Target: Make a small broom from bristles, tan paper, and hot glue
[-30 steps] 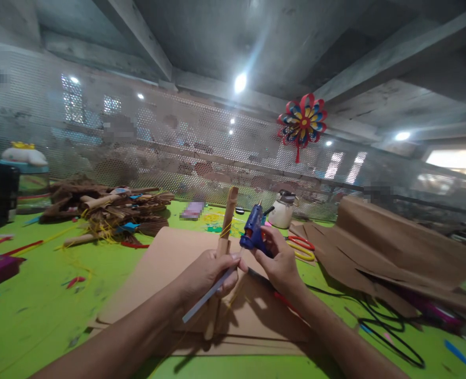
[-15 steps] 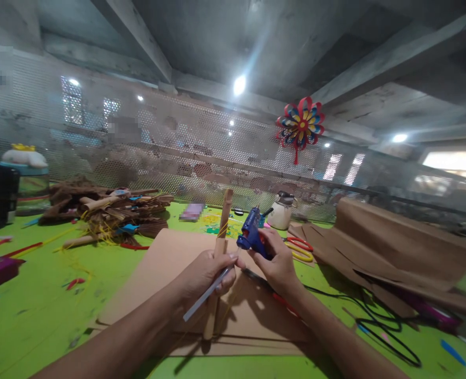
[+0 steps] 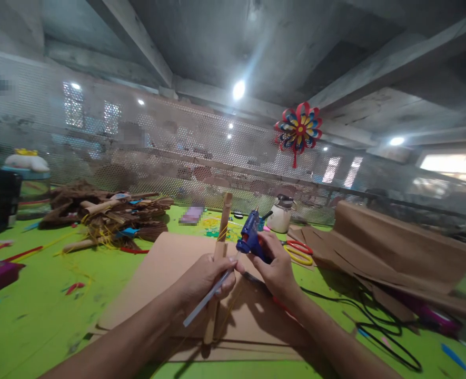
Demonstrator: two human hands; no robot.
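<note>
Head view: left grip (image 3: 209, 273) closed round translucent plastic-like glue stick (image 3: 201, 308), long tan woody rod (image 3: 224, 217); right grip (image 3: 279, 267), alongside, clasped blue plastic glue gun (image 3: 250, 230); loading seemingly wanted alignment.

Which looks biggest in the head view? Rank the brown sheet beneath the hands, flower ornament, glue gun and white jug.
Brown sheet
Flower ornament
Glue gun and white jug: too alike to rank, the former being partly hidden.

Left hand (image 3: 211, 273) grips a brown stick (image 3: 224, 217) and translucent glue stick (image 3: 203, 303); right hand (image 3: 279, 263) holds a blue glue gun (image 3: 250, 232), nozzle up, above brown paper sheets (image 3: 144, 281).
</note>
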